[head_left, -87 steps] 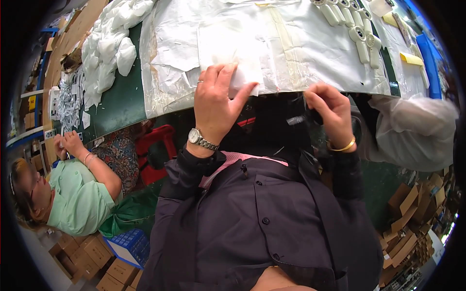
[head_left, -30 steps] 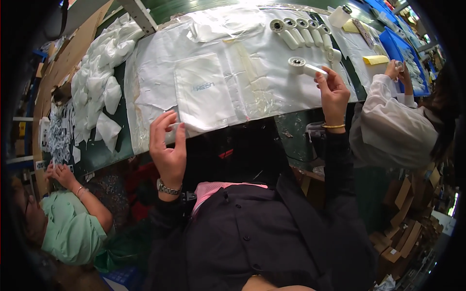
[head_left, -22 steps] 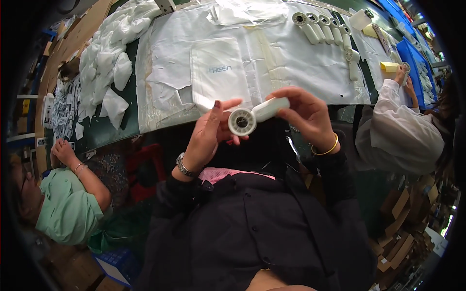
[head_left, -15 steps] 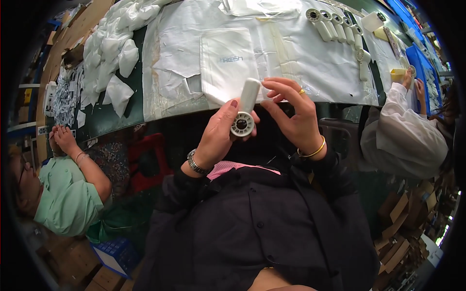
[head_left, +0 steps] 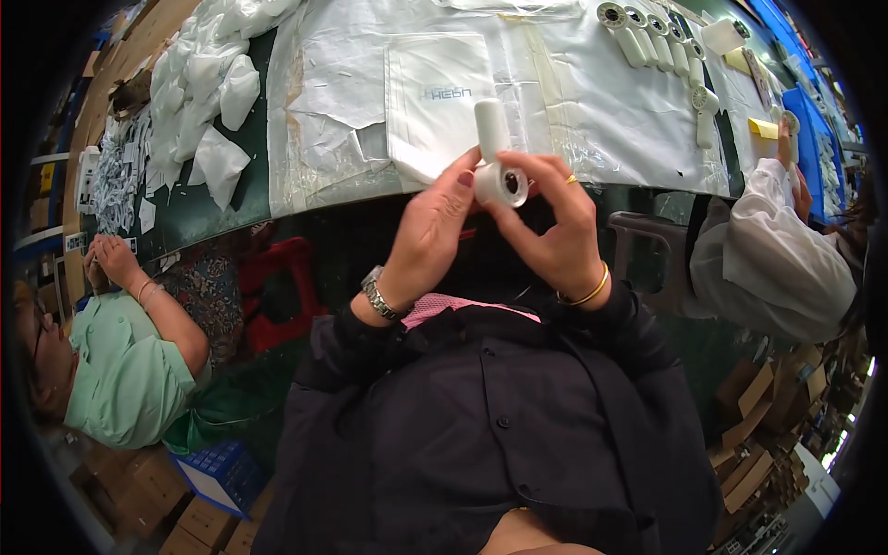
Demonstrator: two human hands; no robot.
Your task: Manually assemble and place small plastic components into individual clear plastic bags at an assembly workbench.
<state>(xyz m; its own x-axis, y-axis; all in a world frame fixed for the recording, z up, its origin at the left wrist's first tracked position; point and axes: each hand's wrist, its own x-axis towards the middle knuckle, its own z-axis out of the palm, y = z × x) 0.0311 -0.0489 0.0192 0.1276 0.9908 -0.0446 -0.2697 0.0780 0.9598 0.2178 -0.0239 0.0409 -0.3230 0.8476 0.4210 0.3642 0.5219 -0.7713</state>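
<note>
White plastic fan-shaped device (head_left: pixel 493 148) gripped from both sides

The device is held at the near edge of the table, at the centre of the frame, with its handle pointed toward the top. Its round head is pinched narrowly between the thumb and index finger of the right hand (head_left: pixel 566 222), while its other side is pressed by the thumb of the left hand (head_left: pixel 430 227); the left fingers behind it are hidden. This two-sided hold seems chosen so that the head is steadied and its ringed opening is turned into view.

One flat white pouch with blue print (head_left: pixel 438 106) is laid just beyond, apparently so that its face stays smooth.

Six similar white devices (head_left: pixel 659 42) are counted at the upper right: five in a close row and one nearer the edge. Their handles are mostly pointed downward in the frame, perhaps so that each is easily grasped. They are rested on wrinkled white sheeting (head_left: pixel 601 129), probably laid for surface protection.

At the upper left, soft white pieces (head_left: pixel 208 79) are heaped too densely to be counted. Two co-workers are seen, one in pale green (head_left: pixel 139 361) at left, one in white (head_left: pixel 786 254) at right.
</note>
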